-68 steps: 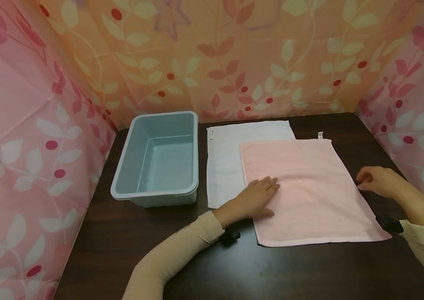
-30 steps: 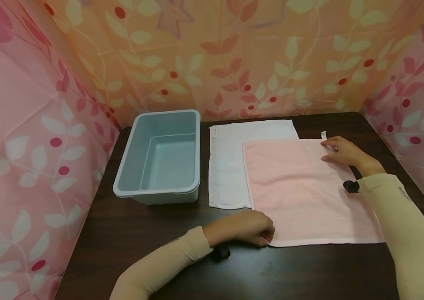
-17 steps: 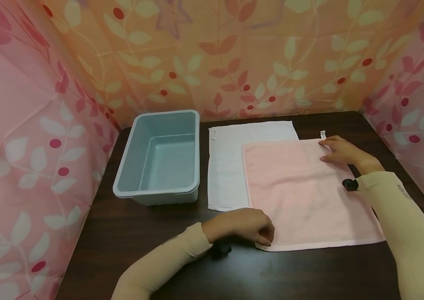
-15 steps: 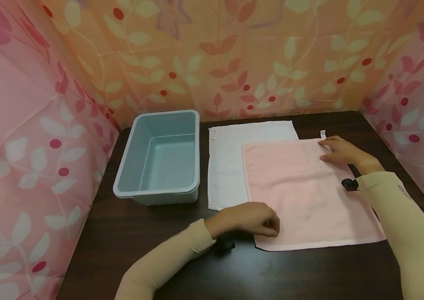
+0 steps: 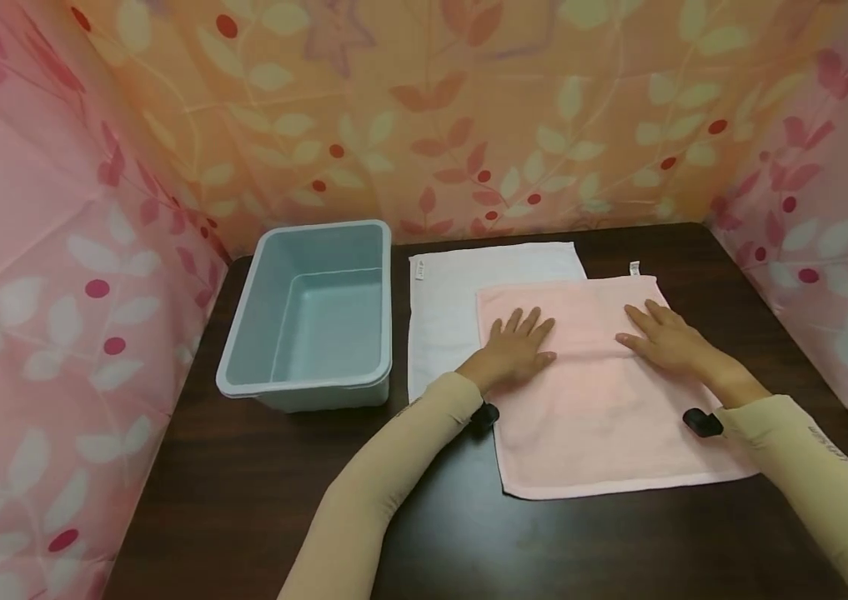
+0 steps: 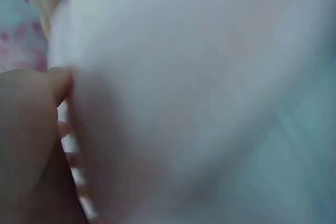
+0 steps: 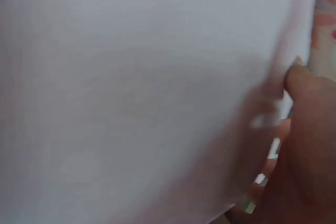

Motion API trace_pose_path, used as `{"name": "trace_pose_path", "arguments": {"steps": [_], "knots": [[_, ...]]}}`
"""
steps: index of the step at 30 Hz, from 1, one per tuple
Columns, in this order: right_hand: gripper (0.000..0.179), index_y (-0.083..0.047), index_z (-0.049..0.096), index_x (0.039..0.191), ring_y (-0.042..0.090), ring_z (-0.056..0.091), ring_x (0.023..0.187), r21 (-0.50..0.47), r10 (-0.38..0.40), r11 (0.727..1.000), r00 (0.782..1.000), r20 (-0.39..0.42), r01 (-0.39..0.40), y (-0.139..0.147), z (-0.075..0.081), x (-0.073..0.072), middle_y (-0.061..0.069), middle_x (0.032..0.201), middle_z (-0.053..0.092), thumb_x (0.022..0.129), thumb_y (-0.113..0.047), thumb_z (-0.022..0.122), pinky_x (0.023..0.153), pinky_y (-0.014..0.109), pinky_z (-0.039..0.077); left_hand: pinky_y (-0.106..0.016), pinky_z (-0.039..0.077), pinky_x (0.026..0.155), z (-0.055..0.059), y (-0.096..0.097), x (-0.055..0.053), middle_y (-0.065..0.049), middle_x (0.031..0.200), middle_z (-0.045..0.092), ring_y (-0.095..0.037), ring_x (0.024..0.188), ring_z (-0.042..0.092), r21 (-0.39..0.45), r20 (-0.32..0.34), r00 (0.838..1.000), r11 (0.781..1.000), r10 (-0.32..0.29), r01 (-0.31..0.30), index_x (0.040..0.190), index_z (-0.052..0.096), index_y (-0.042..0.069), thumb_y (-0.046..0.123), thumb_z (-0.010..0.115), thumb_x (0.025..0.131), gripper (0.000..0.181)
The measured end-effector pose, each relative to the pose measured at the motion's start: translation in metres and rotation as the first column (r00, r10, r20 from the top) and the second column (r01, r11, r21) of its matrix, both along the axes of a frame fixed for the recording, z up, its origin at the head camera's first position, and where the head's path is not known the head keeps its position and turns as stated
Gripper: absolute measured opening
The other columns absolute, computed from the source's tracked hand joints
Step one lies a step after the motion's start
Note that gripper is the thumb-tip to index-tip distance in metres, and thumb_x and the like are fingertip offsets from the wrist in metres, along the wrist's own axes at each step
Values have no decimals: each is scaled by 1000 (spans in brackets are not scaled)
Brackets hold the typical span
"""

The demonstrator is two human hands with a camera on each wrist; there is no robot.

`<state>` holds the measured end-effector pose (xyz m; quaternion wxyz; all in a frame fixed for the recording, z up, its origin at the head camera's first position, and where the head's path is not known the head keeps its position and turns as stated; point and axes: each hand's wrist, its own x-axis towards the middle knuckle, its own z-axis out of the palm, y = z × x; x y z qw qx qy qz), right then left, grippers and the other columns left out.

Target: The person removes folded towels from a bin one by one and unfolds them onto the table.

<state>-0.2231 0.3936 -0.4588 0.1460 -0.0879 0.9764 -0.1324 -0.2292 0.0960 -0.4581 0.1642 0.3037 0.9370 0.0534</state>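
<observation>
A pink towel lies spread on the dark table, partly over a white towel. My left hand rests on the pink towel's left part, fingers spread and straight. On its right part, near the far right corner, my right hand rests with fingers extended. In the left wrist view, blurred pale cloth fills most of the picture beside the left hand. The right wrist view has pale cloth with the right hand along its edge.
A blue-grey plastic basin stands on the table left of the towels, nothing visible inside it. Floral curtains hang behind the table and along both sides. Small white tags show at the towels' far edges.
My left hand has left the pink towel's near left corner, moved away from me and spread its fingers. My right hand has slid slightly nearer from the far right corner.
</observation>
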Motion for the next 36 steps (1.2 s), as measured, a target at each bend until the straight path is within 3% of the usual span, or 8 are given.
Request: {"name": "trace_pose_path", "arguments": {"steps": [4,8,12,15,21,27,31,36], "knots": [[82,-5,9,159,62,5,144,82,17,997,1000,-24,-15,11,-7,7,35,161,-1,102,-60,31,112,76,9,-56,1,126,-10,-9,-9,4,169,-10,-26,157,-11,-14,22,998,998,63,-63,160,3,32,65,31,100,74],[80,-3,8,159,59,5,146,98,21,995,998,-60,-15,11,-3,10,33,162,-1,104,-57,29,114,74,8,-57,5,126,-9,-9,-6,1,170,-7,-28,158,-7,-18,-26,998,998,62,-62,160,5,32,66,34,99,76],[75,-4,13,158,57,11,147,67,58,996,991,-117,-51,-9,4,15,33,162,7,105,-52,33,115,71,12,-52,9,127,-4,-2,14,1,170,-8,-26,158,-5,-60,-81,996,998,-40,35,160,2,32,65,35,99,77],[74,-6,16,159,57,14,146,28,95,995,989,-113,-93,-29,8,19,32,162,11,104,-51,37,115,71,15,-51,12,127,0,5,32,3,169,-10,-25,158,-5,-72,-64,991,991,-121,116,160,0,33,65,37,98,79],[74,-5,19,158,59,14,145,94,109,990,992,-66,-102,-27,5,21,35,160,12,104,-52,36,115,71,16,-52,12,127,3,12,54,5,169,-13,-23,158,-6,-150,-24,987,977,-158,153,158,0,41,72,34,94,79],[71,-3,19,157,60,13,144,87,94,992,996,-1,-94,5,7,9,37,159,12,106,-49,32,114,73,14,-50,10,127,4,14,61,5,168,-17,-23,158,-9,-196,-73,977,963,-201,183,159,5,40,73,38,93,81],[62,-1,31,153,59,19,143,-21,104,994,994,-13,-104,3,18,-6,37,157,20,106,-41,39,112,74,16,-43,8,128,5,23,68,4,168,-14,-21,158,-9,-183,-107,946,941,-306,284,160,10,35,71,40,94,81],[56,-5,38,151,56,21,145,-157,197,966,978,-65,-205,-21,21,-31,33,158,23,102,-29,51,113,73,17,-37,10,129,4,32,77,8,169,-10,-17,158,-7,-200,-52,913,901,-403,386,160,2,33,72,36,94,83]]}}
